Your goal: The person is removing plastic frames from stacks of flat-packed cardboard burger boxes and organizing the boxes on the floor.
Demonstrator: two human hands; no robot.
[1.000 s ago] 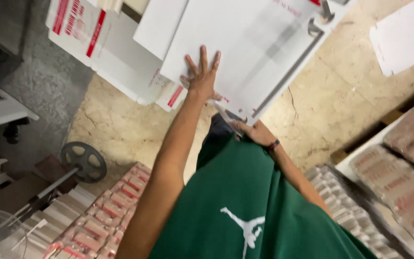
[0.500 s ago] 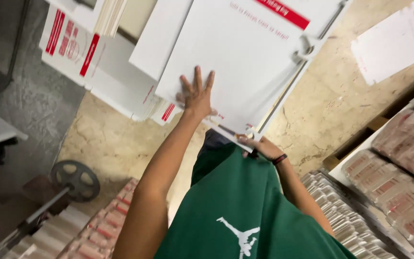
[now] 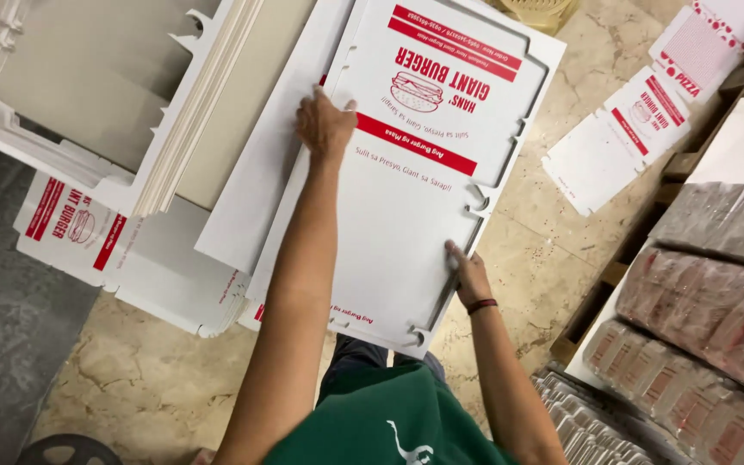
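Cardboard fills most of the view: a large flat white box blank (image 3: 406, 215), die-cut with notched edges and printed with red bands and a burger drawing, lies face up on top of a fanned pile of similar white sheets (image 3: 251, 172) on a beige marble floor (image 3: 148, 379). The person's left hand (image 3: 325, 127) lies palm down on the blank's left edge, fingers (image 3: 316, 99) spread and nearly flat, pressing on the sheet rather than closed around it; just beyond the fingertips the red printed band begins, and to their left the next sheet of the pile shows from beneath. The right hand (image 3: 468, 274) is at the blank's right edge, beside a hooked notch in the cardboard; its fingers (image 3: 453, 252) curl against that edge, with the thumb side over the top face, but whether they wrap under the sheet cannot be told. A dark band (image 3: 480, 305) circles the right wrist. Between the two hands the plain white lower half of the blank stretches toward the person's green shirt (image 3: 372, 426). Left of the left fingers, well apart, a thick stack of off-white boards (image 3: 191, 112) stands on edge above more printed blanks (image 3: 79, 228). Right of the right fingers, across bare floor, smaller printed cartons (image 3: 622, 142) lie flat, and further right sit plastic-wrapped bundles (image 3: 708, 293) on a wooden pallet (image 3: 613, 275).
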